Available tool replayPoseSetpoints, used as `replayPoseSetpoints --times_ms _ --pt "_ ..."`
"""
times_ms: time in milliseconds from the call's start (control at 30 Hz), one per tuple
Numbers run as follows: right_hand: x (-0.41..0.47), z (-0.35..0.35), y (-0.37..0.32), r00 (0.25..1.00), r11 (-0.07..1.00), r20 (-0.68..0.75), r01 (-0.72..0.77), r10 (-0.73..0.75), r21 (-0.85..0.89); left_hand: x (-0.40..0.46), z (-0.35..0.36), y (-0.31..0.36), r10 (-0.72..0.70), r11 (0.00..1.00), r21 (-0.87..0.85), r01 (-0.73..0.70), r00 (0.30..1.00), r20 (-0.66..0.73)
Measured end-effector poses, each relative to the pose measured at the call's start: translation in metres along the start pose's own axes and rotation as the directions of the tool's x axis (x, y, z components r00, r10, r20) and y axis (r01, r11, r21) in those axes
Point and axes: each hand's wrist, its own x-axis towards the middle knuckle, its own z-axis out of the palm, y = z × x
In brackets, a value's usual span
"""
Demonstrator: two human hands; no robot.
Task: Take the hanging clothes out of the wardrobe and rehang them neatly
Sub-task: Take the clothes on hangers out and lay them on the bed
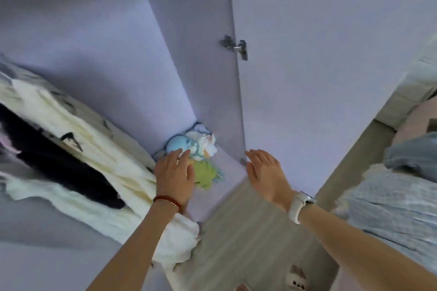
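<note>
The wardrobe [99, 38] stands open in front of me, its inside pale lilac. Hanging clothes fill its left part: a cream garment [94, 149] and a black garment [56, 163] between cream layers. My left hand [173, 173], with a red bracelet on the wrist, reaches in with straight fingers beside the cream garment and above the small items on the wardrobe floor; it holds nothing. My right hand [264, 172], with a white watch on the wrist, is held flat and open next to the lower edge of the open door [319, 54].
A small pile of soft items, light blue [177, 144], white [203, 142] and green [204, 176], lies in the wardrobe's back corner. A metal hinge [235, 47] sits on the door. A bed with blue bedding [390, 201] is at the right, over grey wood floor [236, 231].
</note>
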Motion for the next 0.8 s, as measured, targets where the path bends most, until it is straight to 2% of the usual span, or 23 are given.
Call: replayPoseSetpoints --times_ms 167,267,500,600,800 --pt "0.069 0.013 -0.101 0.962 0.961 0.024 0.271 -0.272 0.045 -0.003 -0.058 -0.079 -0.236 0.971 -0.012 0.238 0.954 -0.186" --pt "0.109 0.017 -0.156 0.918 0.913 0.010 0.392 -0.396 0.111 0.007 -0.093 -0.113 -0.301 0.950 -0.011 0.311 0.909 -0.290" --pt "0.200 0.016 -0.262 0.811 0.781 -0.008 0.566 -0.585 0.265 0.058 -0.164 -0.174 -0.378 0.891 0.038 0.451 0.788 -0.486" --pt "0.232 0.018 -0.292 0.778 0.737 0.035 0.579 -0.628 0.349 0.089 -0.179 -0.195 -0.411 0.867 0.074 0.492 0.792 -0.451" --pt "0.271 0.035 -0.322 0.758 0.701 0.140 0.494 -0.637 0.514 0.130 -0.170 -0.221 -0.433 0.852 0.199 0.484 0.865 -0.253"
